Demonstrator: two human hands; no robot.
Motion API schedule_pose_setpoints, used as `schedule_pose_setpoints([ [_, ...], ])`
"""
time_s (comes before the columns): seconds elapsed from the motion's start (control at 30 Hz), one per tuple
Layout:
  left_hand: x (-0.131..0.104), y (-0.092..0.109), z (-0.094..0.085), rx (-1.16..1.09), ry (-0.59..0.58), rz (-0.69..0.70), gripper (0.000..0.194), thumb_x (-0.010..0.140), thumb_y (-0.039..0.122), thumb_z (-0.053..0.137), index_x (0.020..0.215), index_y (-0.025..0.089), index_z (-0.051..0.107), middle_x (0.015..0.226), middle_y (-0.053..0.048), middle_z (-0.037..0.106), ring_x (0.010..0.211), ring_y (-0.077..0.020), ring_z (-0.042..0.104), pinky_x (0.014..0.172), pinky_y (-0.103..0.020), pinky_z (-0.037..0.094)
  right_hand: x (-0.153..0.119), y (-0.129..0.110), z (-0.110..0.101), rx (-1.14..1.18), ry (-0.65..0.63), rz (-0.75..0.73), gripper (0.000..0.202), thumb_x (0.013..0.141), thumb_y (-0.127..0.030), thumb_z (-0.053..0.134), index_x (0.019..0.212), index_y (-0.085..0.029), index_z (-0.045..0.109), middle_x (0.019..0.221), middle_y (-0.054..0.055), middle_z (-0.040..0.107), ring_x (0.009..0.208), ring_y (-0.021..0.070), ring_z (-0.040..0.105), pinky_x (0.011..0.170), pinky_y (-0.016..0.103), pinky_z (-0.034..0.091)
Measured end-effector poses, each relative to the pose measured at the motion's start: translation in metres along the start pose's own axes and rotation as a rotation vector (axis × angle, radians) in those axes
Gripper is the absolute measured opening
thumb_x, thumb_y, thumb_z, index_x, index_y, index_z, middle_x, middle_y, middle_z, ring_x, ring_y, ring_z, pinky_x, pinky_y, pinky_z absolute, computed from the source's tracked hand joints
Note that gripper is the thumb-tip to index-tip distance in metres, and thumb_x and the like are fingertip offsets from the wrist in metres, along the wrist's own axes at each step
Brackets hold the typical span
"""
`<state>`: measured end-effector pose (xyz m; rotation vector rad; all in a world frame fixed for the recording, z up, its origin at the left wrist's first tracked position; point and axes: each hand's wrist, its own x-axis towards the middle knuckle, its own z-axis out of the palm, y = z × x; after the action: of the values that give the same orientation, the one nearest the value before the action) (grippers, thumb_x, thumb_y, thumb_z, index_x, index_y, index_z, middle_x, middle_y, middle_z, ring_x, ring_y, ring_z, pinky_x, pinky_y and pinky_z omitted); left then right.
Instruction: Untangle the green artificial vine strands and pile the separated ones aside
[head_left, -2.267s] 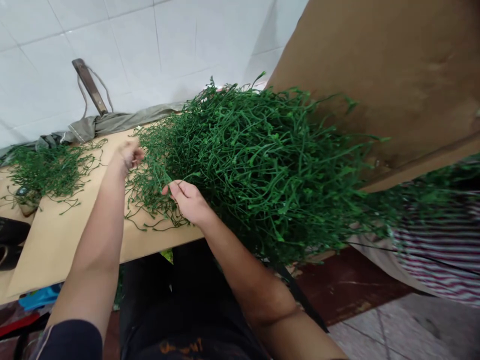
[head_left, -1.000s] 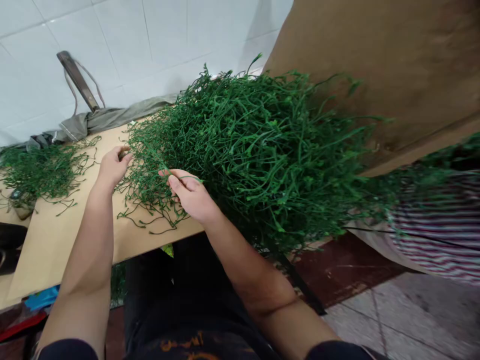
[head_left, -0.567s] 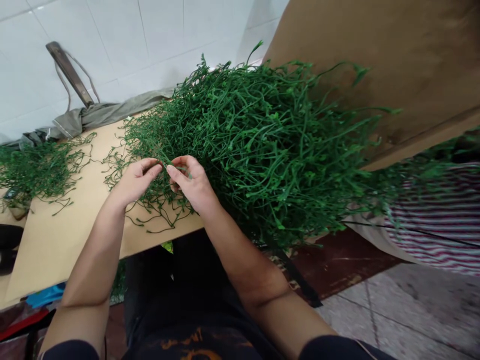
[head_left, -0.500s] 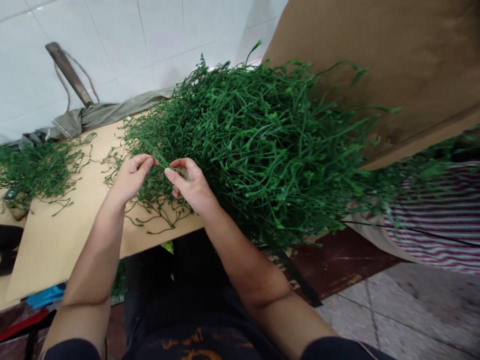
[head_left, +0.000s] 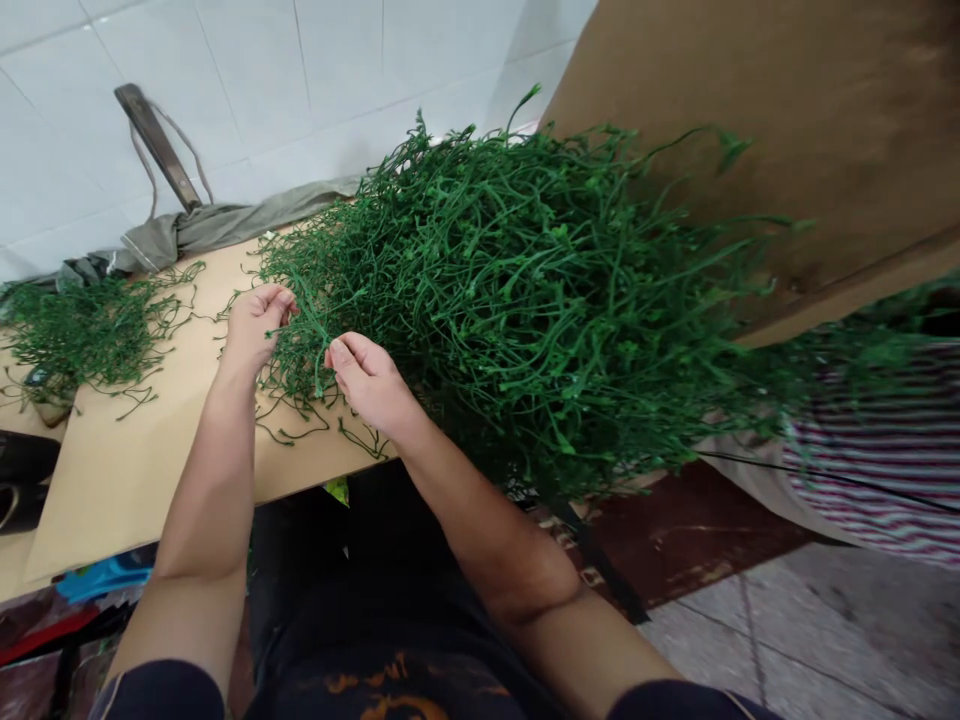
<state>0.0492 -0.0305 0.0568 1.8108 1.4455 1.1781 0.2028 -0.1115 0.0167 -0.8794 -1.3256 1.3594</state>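
Observation:
My left hand is closed in a pinch over the left edge of the big heap of green artificial stems, with thin green strands at its fingertips. A little lower and to the right, my right hand pinches green stems between thumb and forefinger. Some strands run between the two hands, and they blend into the heap behind. The stems are thin and curly, with small bud-like tips. Several loose stems lie on the board just below my right hand.
A smaller pile of stems lies at the left on the tan board. Behind are grey cloth and a tiled wall. A large brown panel stands at the right, above striped fabric. Dark cylindrical items sit at far left.
My hands have moved somewhat farther apart, the left one up and the right one slightly down. The strands between them have spread out. The view has shifted slightly.

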Motion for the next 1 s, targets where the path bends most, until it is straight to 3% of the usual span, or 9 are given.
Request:
schedule_pose_setpoints([
  [0.1,-0.008,0.011,-0.01,-0.065,-0.121,0.008,0.024,0.076,0.036,0.059,0.063,0.016,0.056,0.057,0.001,0.052,0.055,-0.0093,0.046,0.059,-0.022,0.04,0.002,-0.003,-0.008,0.0,0.041,-0.007,0.049,0.08,-0.066,0.043,0.074,-0.019,0.054,0.061,-0.002,0.049,0.059,0.0083,0.045,0.055,0.023,0.037],
  [0.17,-0.017,0.02,-0.015,-0.085,-0.17,0.016,0.022,0.073,0.037,0.063,0.067,0.016,0.058,0.063,0.0,0.057,0.06,-0.01,0.051,0.065,-0.023,0.044,0.009,-0.008,-0.015,0.025,0.061,0.01,0.046,0.082,-0.061,0.044,0.077,-0.018,0.06,0.073,0.002,0.061,0.071,0.0103,0.054,0.069,0.025,0.044],
  [0.27,-0.028,0.031,-0.018,-0.064,-0.237,-0.005,0.018,0.07,0.033,0.064,0.073,0.016,0.06,0.067,0.0,0.061,0.066,-0.0116,0.056,0.07,-0.025,0.047,0.021,-0.015,-0.026,0.146,0.058,0.047,0.034,0.083,-0.048,0.05,0.086,-0.018,0.066,0.094,0.004,0.068,0.091,0.0125,0.059,0.089,0.029,0.045],
  [0.33,-0.032,0.033,-0.018,-0.019,-0.269,-0.024,0.016,0.07,0.03,0.063,0.074,0.015,0.061,0.067,0.0,0.061,0.067,-0.0121,0.057,0.07,-0.026,0.047,0.026,-0.019,-0.029,0.223,0.015,0.052,0.027,0.076,-0.04,0.059,0.09,-0.018,0.067,0.101,0.003,0.068,0.095,0.0128,0.06,0.091,0.03,0.045],
  [0.47,-0.033,0.031,-0.017,0.106,-0.26,-0.019,0.015,0.074,0.028,0.056,0.074,0.014,0.062,0.062,0.001,0.056,0.06,-0.0102,0.05,0.063,-0.024,0.043,0.03,-0.025,-0.026,0.219,-0.054,0.026,0.026,0.068,-0.032,0.068,0.088,-0.018,0.066,0.093,0.002,0.069,0.086,0.0111,0.06,0.083,0.027,0.047],
  [0.6,-0.036,0.033,-0.013,0.22,-0.32,0.055,0.018,0.075,0.029,0.051,0.073,0.015,0.062,0.06,0.001,0.052,0.058,-0.0103,0.045,0.06,-0.024,0.039,0.041,-0.029,-0.016,-0.031,-0.08,-0.042,0.018,0.072,-0.031,0.068,0.071,-0.015,0.062,0.07,0.0,0.062,0.068,0.0096,0.053,0.068,0.025,0.043],
  [0.73,-0.043,0.037,-0.012,0.293,-0.347,0.101,0.025,0.079,0.034,0.05,0.066,0.016,0.061,0.053,0.003,0.044,0.053,-0.0099,0.039,0.055,-0.024,0.033,0.054,-0.027,-0.013,-0.227,0.004,-0.119,0.026,0.081,-0.036,0.06,0.065,-0.014,0.06,0.062,0.0,0.053,0.063,0.0097,0.049,0.062,0.025,0.038],
  [0.83,-0.046,0.036,-0.016,0.278,-0.333,0.077,0.035,0.083,0.04,0.046,0.061,0.016,0.058,0.046,0.005,0.032,0.045,-0.0089,0.03,0.048,-0.024,0.027,0.055,-0.026,-0.015,-0.189,0.022,-0.088,0.037,0.084,-0.047,0.053,0.068,-0.015,0.061,0.061,0.0,0.052,0.062,0.0093,0.048,0.059,0.024,0.036],
  [1.0,-0.049,0.027,-0.02,0.126,-0.226,0.067,0.042,0.081,0.054,0.049,0.061,0.018,0.054,0.047,0.004,0.034,0.045,-0.009,0.03,0.045,-0.024,0.025,0.048,-0.027,-0.016,-0.17,-0.134,-0.056,0.033,0.079,-0.046,0.061,0.068,-0.014,0.06,0.057,-0.004,0.046,0.055,0.0062,0.037,0.053,0.022,0.031],
])
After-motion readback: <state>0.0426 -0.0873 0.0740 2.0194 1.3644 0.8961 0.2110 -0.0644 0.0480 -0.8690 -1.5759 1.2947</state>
